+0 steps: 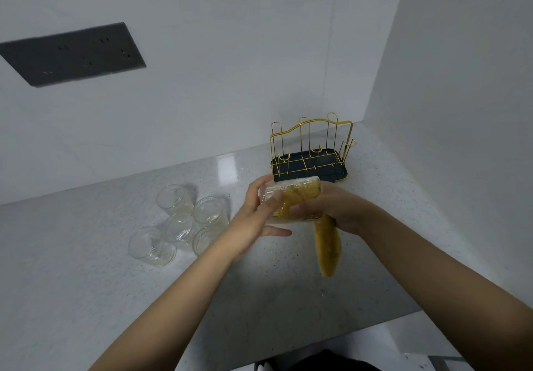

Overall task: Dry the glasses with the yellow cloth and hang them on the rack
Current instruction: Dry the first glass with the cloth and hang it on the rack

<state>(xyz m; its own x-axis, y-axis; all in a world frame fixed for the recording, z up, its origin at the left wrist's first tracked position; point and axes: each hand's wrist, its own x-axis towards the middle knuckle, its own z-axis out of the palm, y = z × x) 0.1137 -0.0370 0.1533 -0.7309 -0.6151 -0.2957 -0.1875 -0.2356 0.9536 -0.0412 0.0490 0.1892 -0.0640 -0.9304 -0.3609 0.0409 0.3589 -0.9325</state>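
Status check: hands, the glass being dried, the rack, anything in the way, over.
Left hand grips glass, held sideways. Right hand works yellow cloth inside it. Rack bare, no glasses hung. Five glasses wait on counter; path to rack clear.

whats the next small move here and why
Probably keep twisting the yellow cloth inside the glass. The left hand holds the glass on its side while the right hand has the cloth stuffed in, and the rack is empty, so drying looks unfinished.
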